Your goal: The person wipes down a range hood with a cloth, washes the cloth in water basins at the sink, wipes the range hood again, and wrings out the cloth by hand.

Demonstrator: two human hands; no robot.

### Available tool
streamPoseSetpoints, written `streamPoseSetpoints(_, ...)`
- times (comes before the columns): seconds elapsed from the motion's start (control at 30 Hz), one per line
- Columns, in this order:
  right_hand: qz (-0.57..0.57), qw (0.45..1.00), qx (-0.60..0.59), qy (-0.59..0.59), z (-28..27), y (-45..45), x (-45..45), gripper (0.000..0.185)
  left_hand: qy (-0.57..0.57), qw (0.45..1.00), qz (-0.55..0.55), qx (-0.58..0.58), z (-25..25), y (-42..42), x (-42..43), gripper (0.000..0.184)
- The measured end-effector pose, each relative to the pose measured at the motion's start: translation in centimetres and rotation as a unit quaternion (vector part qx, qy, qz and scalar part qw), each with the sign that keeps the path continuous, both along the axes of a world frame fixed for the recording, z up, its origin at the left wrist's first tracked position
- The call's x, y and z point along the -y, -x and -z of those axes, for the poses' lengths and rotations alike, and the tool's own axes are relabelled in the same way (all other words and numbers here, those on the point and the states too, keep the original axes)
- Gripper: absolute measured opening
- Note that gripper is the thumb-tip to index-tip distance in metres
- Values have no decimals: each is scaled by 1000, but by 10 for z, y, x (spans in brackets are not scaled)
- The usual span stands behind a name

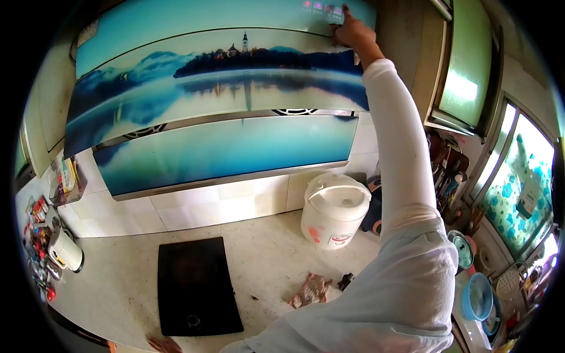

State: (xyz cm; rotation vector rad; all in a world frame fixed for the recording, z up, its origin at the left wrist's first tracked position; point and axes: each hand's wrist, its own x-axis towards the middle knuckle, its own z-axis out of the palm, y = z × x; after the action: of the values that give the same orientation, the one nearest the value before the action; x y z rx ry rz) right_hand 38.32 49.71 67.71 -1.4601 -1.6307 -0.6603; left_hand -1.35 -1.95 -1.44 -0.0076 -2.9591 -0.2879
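My right hand point(356, 34) is raised to the upper right of the range hood point(235, 88), whose glass front carries a lake landscape. Its index finger is stretched out at the lit touch buttons point(321, 7); nothing is held in it. Whether the fingertip presses the glass, I cannot tell. At the bottom edge, my left hand point(165, 345) shows only in part, its fingers lying flat at the counter's front edge, near the black induction cooktop point(197, 288). The hood's lower panel point(235, 150) is tilted out under the upper glass.
A white rice cooker point(335, 209) stands on the counter point(118, 276), with a crumpled cloth point(312, 290) in front of it. An electric kettle point(66, 250) is at the left. Blue basins point(477, 296) sit at the right below a window point(512, 176). A green cabinet door point(468, 65) hangs upper right.
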Motion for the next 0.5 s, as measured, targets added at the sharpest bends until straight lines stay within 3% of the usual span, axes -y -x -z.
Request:
streamPoseSetpoints(0.07, 8, 999, -5, -32, -4, -16, -3, 63, -9, 999, 2, 37, -17, -10, -5, 63)
streamPoseSetpoints(0.13, -64, 985, -60, -151, 8, -14, 24, 45, 13, 999, -4, 29, -3, 3, -10, 63)
streamPoseSetpoints(0.17, -153, 952, -78, -255, 22, -7, 44, 45, 37, 999, -11, 21, 4, 4, -4, 62)
streamPoseSetpoints(0.2, -171, 931, -20, -322, 33, -2, 53, 51, -6, 998, -34, 49, -33, -15, -17, 56)
streamPoseSetpoints(0.23, -338, 876, 36, -343, 51, 3, 65, 47, 9, 999, -20, 36, -28, -16, -16, 56)
streamPoseSetpoints(0.27, -303, 821, 113, -471, 67, 16, 81, 36, 24, 999, -4, 24, -15, -15, -15, 57)
streamPoseSetpoints(0.3, -371, 768, 174, -493, 84, 25, 83, 19, 13, 1000, 0, 15, -9, -17, -15, 57)
streamPoseSetpoints(0.33, -325, 790, 293, -429, 106, 42, 131, 16, 2, 1000, 10, 1, -6, -16, -15, 57)
streamPoseSetpoints(0.37, -356, 785, 333, -382, 133, 54, 119, 18, -10, 1000, 18, -4, 0, -12, -13, 56)
streamPoseSetpoints(0.43, -424, 703, 337, -462, 183, 73, 133, 26, 13, 999, 15, 25, -19, -21, -13, 55)
streamPoseSetpoints(0.5, -448, 688, 371, -435, 200, 86, 141, 30, 14, 998, 9, 63, -32, -24, -14, 56)
